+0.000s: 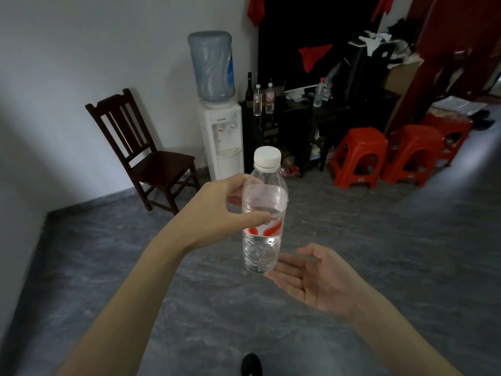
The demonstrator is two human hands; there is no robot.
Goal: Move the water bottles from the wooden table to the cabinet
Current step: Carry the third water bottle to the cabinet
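Carrying this bottle (264, 213) toward the cabinet (284, 123), I judge the step goes best if I keep it upright and let my left hand (217, 213) do the holding while I walk over. That hand grips the bottle at its upper half, thumb across the red and white label, fingers wrapped behind the clear shoulder. The cap points up and the base hangs free below my grip, partly filled with water. My right hand (317, 278) lies flat and relaxed, palm up, just beside the bottle's base; I cannot tell whether its fingertips touch the plastic. The cabinet stands well beyond the bottle, right of the water dispenser (221, 131), and three bottles (257, 100) already stand on its top. I would set this one next to them, base first.
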